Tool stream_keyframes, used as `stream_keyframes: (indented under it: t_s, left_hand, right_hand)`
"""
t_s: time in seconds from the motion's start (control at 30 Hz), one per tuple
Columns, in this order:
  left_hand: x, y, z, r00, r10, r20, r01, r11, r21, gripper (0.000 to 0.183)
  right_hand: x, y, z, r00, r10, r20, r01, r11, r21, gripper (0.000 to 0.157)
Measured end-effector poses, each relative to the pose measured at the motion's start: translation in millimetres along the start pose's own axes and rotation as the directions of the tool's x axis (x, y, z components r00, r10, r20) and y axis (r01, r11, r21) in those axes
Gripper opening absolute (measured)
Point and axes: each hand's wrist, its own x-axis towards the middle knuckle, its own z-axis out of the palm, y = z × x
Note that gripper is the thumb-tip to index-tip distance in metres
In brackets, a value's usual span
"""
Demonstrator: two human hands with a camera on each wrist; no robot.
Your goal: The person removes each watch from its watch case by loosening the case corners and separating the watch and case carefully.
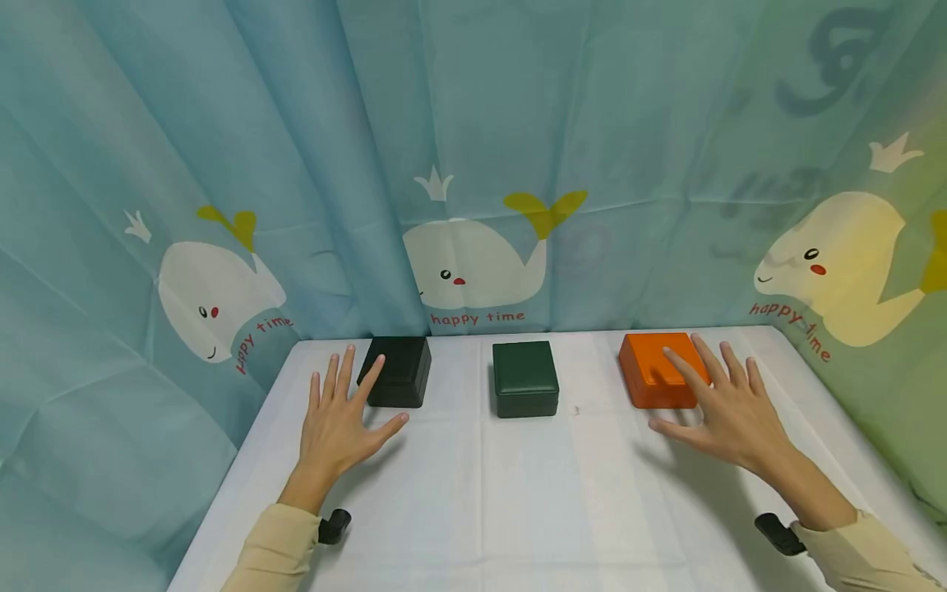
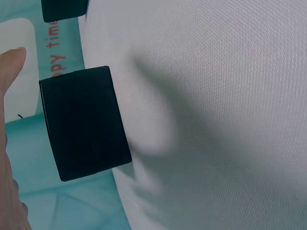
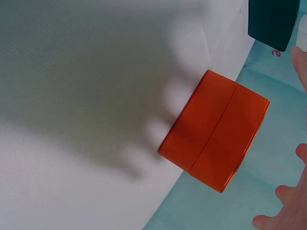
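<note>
Three small closed boxes stand in a row near the table's far edge: a black box (image 1: 397, 372) at left, a dark green box (image 1: 525, 378) in the middle and an orange box (image 1: 658, 372) at right. My left hand (image 1: 338, 432), fingers spread, hovers just in front of the black box and overlaps its left side in the head view. My right hand (image 1: 728, 411) is spread likewise, its fingers overlapping the orange box's right part. Both hands hold nothing. In the right wrist view a seam runs across the orange box (image 3: 214, 131). The left wrist view shows the black box (image 2: 86, 123) close up.
A white cloth (image 1: 533, 501) covers the table, with hand shadows falling on it. Behind and at both sides hangs a blue-green curtain (image 1: 488, 99) printed with whales. A dark wrist camera (image 1: 334, 526) sits at the left cuff, another (image 1: 780, 534) at the right cuff.
</note>
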Motion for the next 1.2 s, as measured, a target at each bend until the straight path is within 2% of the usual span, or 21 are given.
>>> stream_keyframes:
  t_s: [0.53,0.73,0.97,1.2]
  left_hand:
    - [-0.7,1.1,0.3,1.000,0.018,-0.013,-0.018,1.000,0.014,0.099]
    - [3.7,5.3,1.1,0.999,0.036,-0.013,-0.036,0.999,-0.001,0.097]
    - [15.8,24.9,-2.6,0.999,0.050,0.011,-0.050,0.999,-0.009,0.099]
    - [29.9,52.0,2.9,0.995,0.090,0.033,-0.089,0.996,-0.025,0.098]
  right_hand:
    - [0,2,-1.6,1.000,-0.007,0.011,0.006,1.000,0.013,0.105]
    - [0,9,-4.8,0.999,-0.048,0.007,0.047,0.999,0.020,0.104]
    - [2,21,-10.1,0.996,-0.088,0.005,0.088,0.996,0.018,0.105]
    - [6,35,-13.6,0.991,-0.132,-0.014,0.132,0.991,0.017,0.108]
